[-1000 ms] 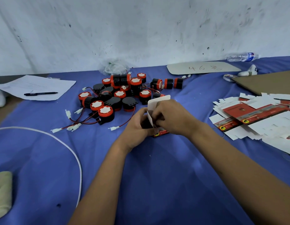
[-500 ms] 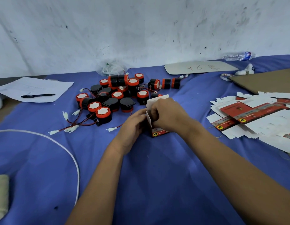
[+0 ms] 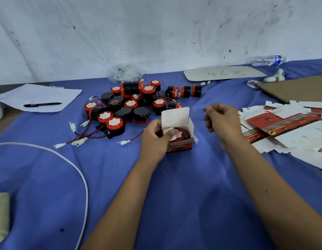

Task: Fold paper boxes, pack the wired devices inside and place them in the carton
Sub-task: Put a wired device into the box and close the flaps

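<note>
The left hand (image 3: 154, 139) is gripping the small red-and-white paper box (image 3: 178, 131) sitting lid-up on the blue-covered bench (image 3: 174, 195), a red wired device (image 3: 176, 134) inside; the right hand (image 3: 222, 121) is hovering beside it, fingers (image 3: 209, 123) loosely curled, empty.

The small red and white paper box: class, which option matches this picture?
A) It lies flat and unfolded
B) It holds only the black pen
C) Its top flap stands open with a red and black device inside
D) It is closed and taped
C: the small red and white paper box has its white top flap upright, and a red and black wired device sits inside, steadied by the left hand.
</note>
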Demonstrator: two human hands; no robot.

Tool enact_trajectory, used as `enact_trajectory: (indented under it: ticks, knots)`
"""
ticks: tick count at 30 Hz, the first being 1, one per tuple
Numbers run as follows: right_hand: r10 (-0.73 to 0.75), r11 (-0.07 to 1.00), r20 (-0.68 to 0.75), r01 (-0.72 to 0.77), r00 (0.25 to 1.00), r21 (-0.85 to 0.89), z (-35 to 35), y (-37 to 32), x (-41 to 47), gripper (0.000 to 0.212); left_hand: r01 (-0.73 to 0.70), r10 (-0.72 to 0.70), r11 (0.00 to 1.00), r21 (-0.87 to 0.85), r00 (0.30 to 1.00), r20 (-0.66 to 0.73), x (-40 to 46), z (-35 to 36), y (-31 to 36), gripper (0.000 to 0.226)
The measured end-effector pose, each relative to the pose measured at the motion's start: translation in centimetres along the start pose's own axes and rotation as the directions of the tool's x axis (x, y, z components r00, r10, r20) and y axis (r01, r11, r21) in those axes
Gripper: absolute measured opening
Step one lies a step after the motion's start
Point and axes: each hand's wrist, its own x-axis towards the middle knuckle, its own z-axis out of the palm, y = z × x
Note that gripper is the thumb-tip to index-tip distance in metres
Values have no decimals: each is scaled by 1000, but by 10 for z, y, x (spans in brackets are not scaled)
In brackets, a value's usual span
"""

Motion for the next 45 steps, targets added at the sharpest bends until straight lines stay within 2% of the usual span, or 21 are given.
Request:
enact_trajectory:
  ticks: [2, 4, 8, 10, 13, 15, 21, 25, 29, 33, 34, 36, 38, 42, 45]
  knots:
    - [127, 992, 198, -129, 972, -5, 7, 21, -4, 15, -18, 18, 1000, -6, 1000, -17, -1, 1, 0, 17]
    - [135, 989, 367, -147, 920, 5, 14, 34, -9, 19, -20, 19, 999, -36, 999, -35, -1, 1, -1, 22]
    - [43, 997, 411, -62, 911, 35, 17, 36, -11, 17, -15, 12, 999, -52, 998, -60, -1, 2, -2, 25]
    - [-48, 999, 434, 37, 899, 35, 15, 33, -14, 21, -24, 21, 999, -44, 998, -58, -2, 3, -1, 25]
    - [-230, 934, 370, 311, 900, -174, 21, 31, -20, 31, -29, 27, 998, -63, 999, -41, -2, 2, 0, 25]
    - [-288, 883, 278, 366, 916, -293, 28, 31, -21, 25, -32, 30, 997, -69, 999, -22, -4, 1, 0, 24]
    - [-209, 900, 107, 234, 972, -368, 44, 30, -17, 17, -70, 75, 995, -76, 995, 59, -6, -3, 3, 35]
    - [-95, 939, 41, 103, 995, -329, 49, 25, -17, 20, -135, 139, 990, -47, 986, 93, -6, -8, 3, 49]
    - [-109, 906, 65, 126, 992, -404, 48, 22, -14, 26, -293, 287, 943, 157, 956, 62, -6, -9, 3, 51]
    - [-185, 793, 72, 192, 980, -579, 50, 22, -15, 15, -365, 366, 890, 273, 929, 48, -7, -9, 6, 62]
    - [-197, 767, 68, 198, 978, -611, 50, 22, -15, 13, -388, 389, 873, 296, 919, 60, -7, -10, 6, 59]
    - [-203, 754, 71, 202, 977, -625, 50, 22, -16, 13, -456, 445, 799, 393, 887, 123, -8, -9, 4, 38]
    - [-168, 769, 94, 190, 981, -611, 48, 21, -14, 16, -436, 398, 756, 488, 898, 186, -10, -7, 6, 21]
    - [-115, 803, 165, 190, 980, -565, 45, 25, -10, 25, -387, 325, 743, 546, 922, 211, -10, -8, 8, 24]
    - [-177, 831, 227, 269, 958, -487, 42, 26, -12, 35, -404, 332, 718, 567, 914, 231, -9, -9, 9, 23]
